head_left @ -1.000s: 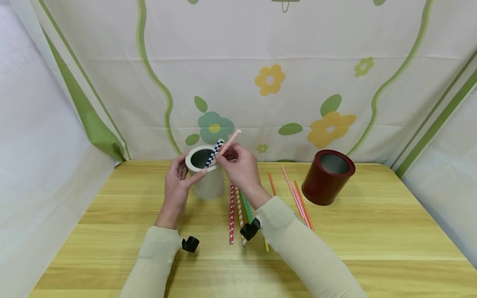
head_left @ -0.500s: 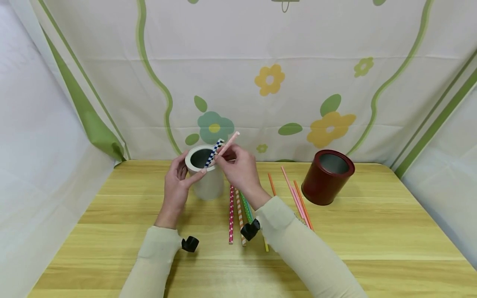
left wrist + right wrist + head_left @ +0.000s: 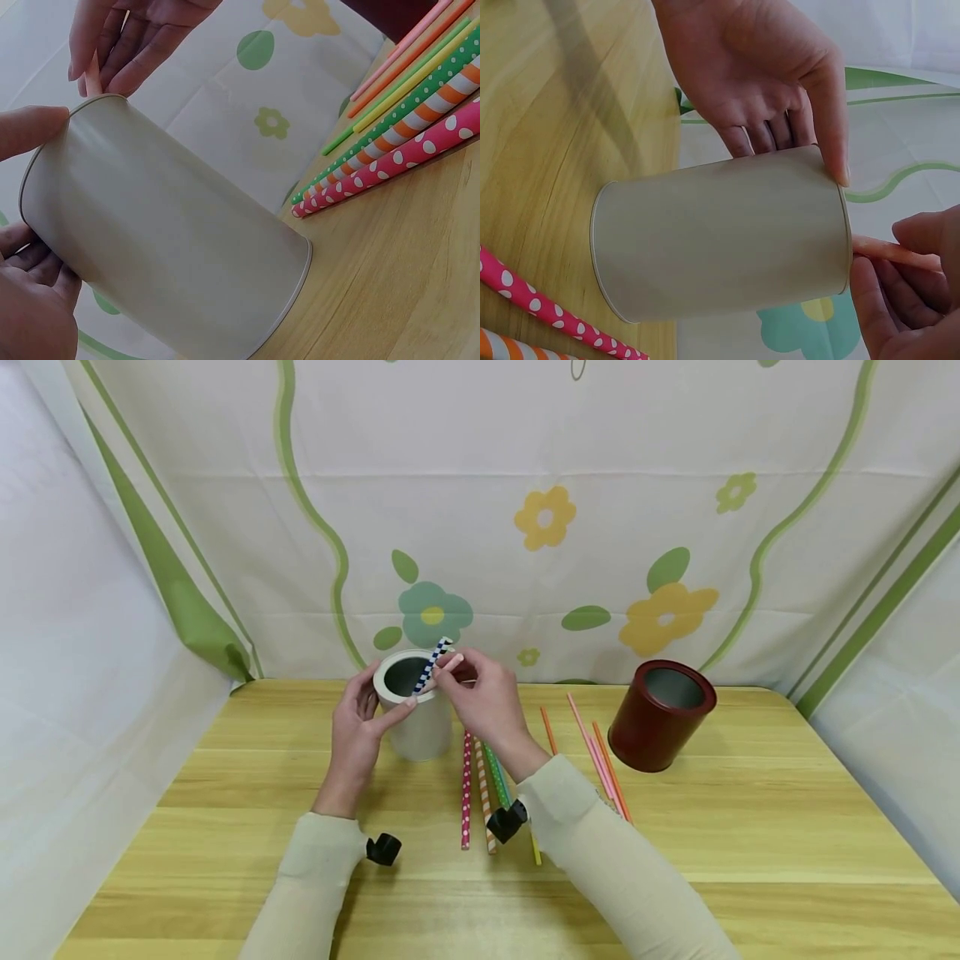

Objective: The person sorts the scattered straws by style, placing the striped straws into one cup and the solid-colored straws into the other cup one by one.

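A white can stands upright at the left of the table. My left hand grips it near the top, thumb at the rim and fingers round the far left side. At the can's mouth my right hand pinches a pale pink straw whose lower end goes in past the rim. A blue-and-white checked paper straw leans out of the same can, beside the pink one. Inside the can, the straws' lower parts are hidden.
A dark red can stands at the right. Between the cans lie a pink dotted straw, an orange-striped straw, a green dotted straw and several thin plain straws. A flowered cloth hangs behind the table.
The pink straw has slid further down into the white can, and much less of it shows above my right hand. My left hand keeps its hold on the can.
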A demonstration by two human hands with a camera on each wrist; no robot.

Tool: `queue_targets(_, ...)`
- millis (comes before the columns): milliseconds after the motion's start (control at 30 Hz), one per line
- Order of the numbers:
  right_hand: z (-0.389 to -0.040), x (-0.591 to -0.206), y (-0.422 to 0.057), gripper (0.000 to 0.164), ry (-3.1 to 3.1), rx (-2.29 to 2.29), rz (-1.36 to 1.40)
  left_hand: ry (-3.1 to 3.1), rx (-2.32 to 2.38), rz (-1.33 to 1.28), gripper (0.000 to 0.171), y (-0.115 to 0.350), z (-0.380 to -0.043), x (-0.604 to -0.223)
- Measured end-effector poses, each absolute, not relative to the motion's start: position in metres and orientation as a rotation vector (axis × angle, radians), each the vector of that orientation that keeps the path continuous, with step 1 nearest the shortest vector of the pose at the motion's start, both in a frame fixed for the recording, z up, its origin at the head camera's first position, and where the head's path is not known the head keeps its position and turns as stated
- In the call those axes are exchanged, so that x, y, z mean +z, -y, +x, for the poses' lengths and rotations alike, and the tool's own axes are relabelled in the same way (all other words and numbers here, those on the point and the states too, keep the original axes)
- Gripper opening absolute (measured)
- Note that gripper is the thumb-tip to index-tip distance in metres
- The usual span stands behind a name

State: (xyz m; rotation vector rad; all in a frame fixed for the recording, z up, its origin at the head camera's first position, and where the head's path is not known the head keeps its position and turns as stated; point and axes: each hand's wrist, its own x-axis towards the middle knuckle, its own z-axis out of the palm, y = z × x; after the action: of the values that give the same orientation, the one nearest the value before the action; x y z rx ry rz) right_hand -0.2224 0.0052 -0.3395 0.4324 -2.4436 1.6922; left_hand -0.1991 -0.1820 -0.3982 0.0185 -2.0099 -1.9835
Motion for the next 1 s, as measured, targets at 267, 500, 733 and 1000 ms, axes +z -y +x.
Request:
queue_targets(267, -0.219, -0.346, -0.008, 0.025, 2.377, 1.773, 0.442, 1.998, -1.981, 0.016, 0.079, 0.182, -0.199, -0.4)
queue_targets(500, -0.214, -0.365, -0.025, 0.029, 2.303, 1.875, 0.315, 1.984, -1.995, 0.011, 0.079, 0.182, -0.2, -0.399)
queue_targets(733, -0.211, -0.399, -0.045, 0.025, 2.424, 1.837, 0.141, 1.991, -2.001, 0.018, 0.078, 0.181, -0.2, -0.398)
queue_targets(1000, -0.207, -0.423, -0.056, 0.03, 2.443, 1.864, 0.026, 1.985, -2.011, 0.027, 0.077, 0.181, -0.199, -0.398)
